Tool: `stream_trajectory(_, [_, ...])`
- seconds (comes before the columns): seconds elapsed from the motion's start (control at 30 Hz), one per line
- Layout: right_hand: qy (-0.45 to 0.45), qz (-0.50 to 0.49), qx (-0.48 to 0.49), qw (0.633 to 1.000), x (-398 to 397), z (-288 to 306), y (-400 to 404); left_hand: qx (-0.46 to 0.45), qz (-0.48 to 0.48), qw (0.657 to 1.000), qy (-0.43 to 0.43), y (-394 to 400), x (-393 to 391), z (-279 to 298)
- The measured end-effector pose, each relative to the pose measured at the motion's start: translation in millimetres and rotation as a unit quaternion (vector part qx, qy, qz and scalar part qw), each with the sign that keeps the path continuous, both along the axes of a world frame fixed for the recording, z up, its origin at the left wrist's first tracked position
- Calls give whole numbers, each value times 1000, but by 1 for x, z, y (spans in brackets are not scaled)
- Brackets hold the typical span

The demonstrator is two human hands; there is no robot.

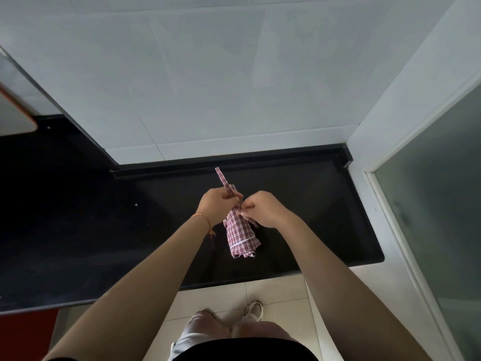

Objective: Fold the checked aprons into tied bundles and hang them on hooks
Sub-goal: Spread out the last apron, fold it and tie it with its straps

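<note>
While the apron bundle (240, 234) hangs between them, left hand (217, 205) grips its strap (223, 178); right hand (261, 208) seemingly pinches it.

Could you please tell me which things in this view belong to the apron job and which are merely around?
Part of the job:
- checked apron bundle
- apron strap
- left hand, gripping the strap
- right hand, pinching the bundle's top

Merely around:
- black countertop
- white wall tiles
- frosted glass door
</note>
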State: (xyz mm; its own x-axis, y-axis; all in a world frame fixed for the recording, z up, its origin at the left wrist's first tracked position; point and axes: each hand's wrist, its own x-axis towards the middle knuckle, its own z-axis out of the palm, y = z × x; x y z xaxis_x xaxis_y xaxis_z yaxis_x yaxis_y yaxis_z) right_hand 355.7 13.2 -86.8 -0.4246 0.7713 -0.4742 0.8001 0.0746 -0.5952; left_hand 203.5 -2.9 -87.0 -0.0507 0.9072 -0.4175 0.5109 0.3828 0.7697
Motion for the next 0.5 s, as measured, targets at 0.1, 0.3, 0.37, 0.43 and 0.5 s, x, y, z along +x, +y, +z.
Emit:
stream_trajectory(0.1, [-9,-60,67,996,-10,-7,-2,6,9,1000,-8,-1,1,2])
stream_trajectory(0.3, [24,-162,116,980,-25,-24,-6,7,16,1000,1,-5,0,0])
stream_trajectory(0.37, [35,-153,122,980,-27,-27,-5,2,34,999,-23,-8,0,0])
stream_trajectory(0.43, [21,-128,130,983,-27,-30,-5,-6,78,994,-69,-12,1,-2])
stream_trajectory(0.5, [23,-127,130,983,-28,-35,-7,-4,129,988,-87,-19,5,-9])
